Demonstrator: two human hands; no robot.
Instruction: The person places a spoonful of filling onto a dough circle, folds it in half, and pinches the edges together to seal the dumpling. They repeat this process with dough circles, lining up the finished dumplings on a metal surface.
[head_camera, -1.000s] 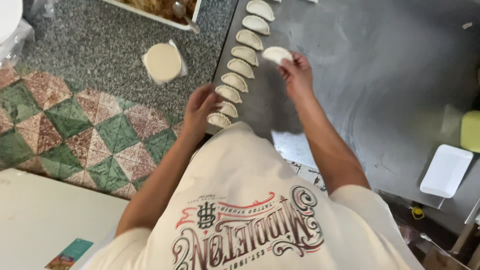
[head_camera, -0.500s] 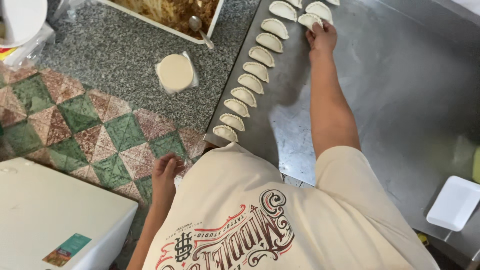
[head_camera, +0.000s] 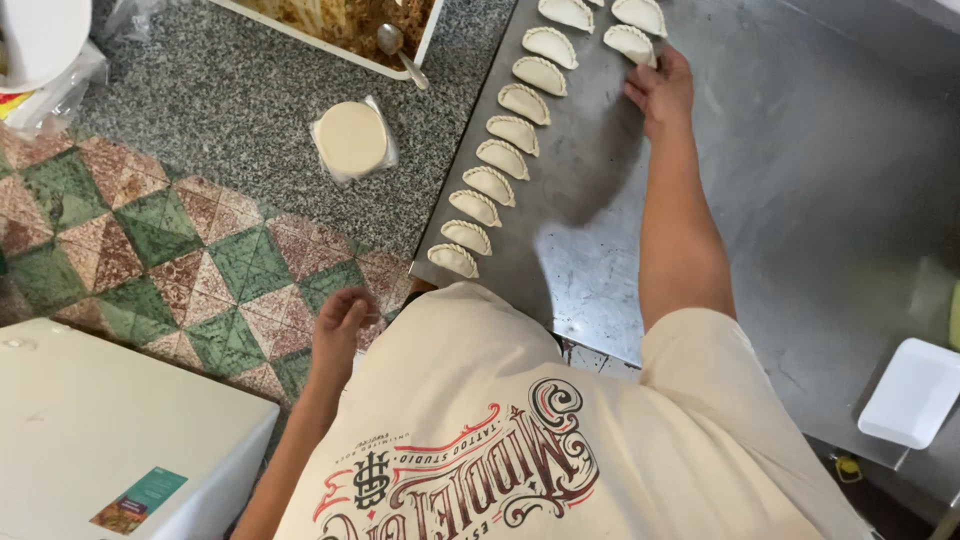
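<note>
The right hand (head_camera: 660, 90) reaches out over the steel worktop (head_camera: 800, 180), its fingers (head_camera: 640, 95) lightly curled and touching the near edge of a folded dough pastry (head_camera: 630, 42), not clamped round it. That pastry lies toward the far edge of the worktop, second in a short row with another pastry (head_camera: 640, 14) beyond it. Just beside them, along the worktop's left edge, runs a longer line of folded pastries (head_camera: 505, 145), from the far edge down to the near left corner.

The left hand (head_camera: 340, 325) hangs at the person's side over the patterned tile floor (head_camera: 150, 230), fingers loosely bent together and holding nothing.

On the speckled stone worktop (head_camera: 230, 100) to the left sits a stack of round dough discs (head_camera: 350, 138), and at its far edge a tray of filling (head_camera: 350, 25) with a spoon (head_camera: 398, 50). A white tray (head_camera: 910, 392) lies at the steel worktop's near right corner.
</note>
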